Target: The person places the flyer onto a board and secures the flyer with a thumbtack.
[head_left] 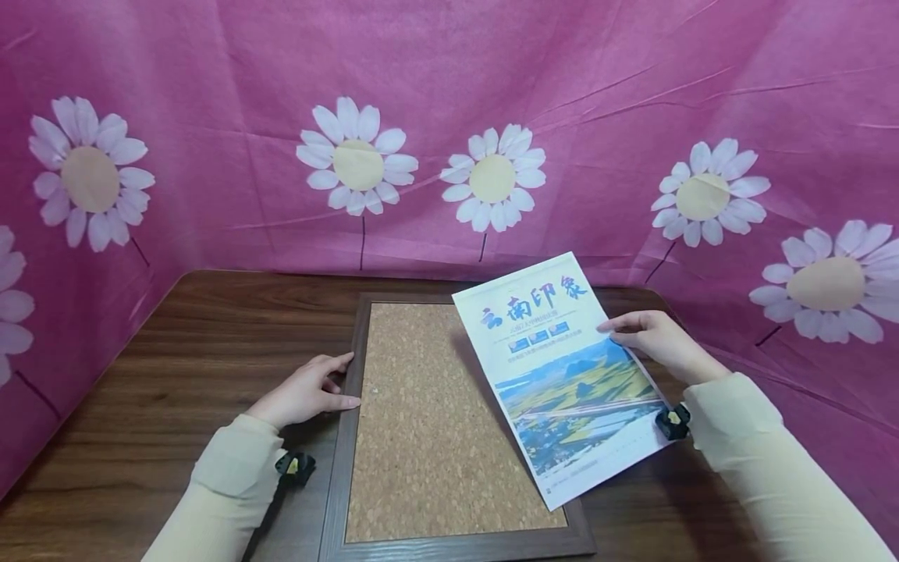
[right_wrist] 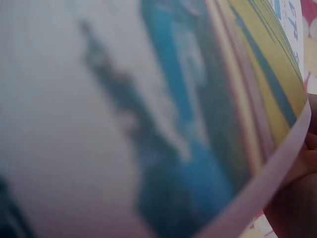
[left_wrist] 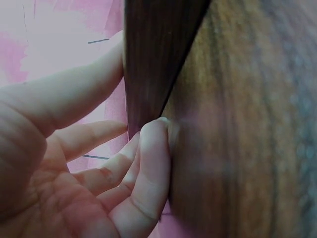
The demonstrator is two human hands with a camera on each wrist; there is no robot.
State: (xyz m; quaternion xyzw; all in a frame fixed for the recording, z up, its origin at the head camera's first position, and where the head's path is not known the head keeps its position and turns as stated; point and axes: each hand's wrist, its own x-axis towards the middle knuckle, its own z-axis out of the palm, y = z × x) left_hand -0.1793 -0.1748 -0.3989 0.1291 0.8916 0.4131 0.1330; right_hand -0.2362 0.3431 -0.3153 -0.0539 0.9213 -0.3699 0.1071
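Observation:
A printed poster (head_left: 541, 375) with Chinese lettering and a landscape picture is held aslant over the right part of a cork board (head_left: 428, 437). My right hand (head_left: 642, 337) pinches its right edge between thumb and fingers. In the right wrist view the poster (right_wrist: 163, 124) fills most of the picture, its edge curling up beside the hand. My left hand (head_left: 309, 390) touches the left side of the board's dark wooden frame (head_left: 349, 437). In the left wrist view, the thumb and fingers of this hand (left_wrist: 94, 163) rest along the frame's outer side (left_wrist: 153, 54), low near the table.
The board lies on a dark wood-grain table (head_left: 175, 375). Behind and on both sides hangs a pink cloth (head_left: 246, 156) printed with white daisies. Each wrist wears a small black camera, the left camera (head_left: 296, 468) beside the board's frame.

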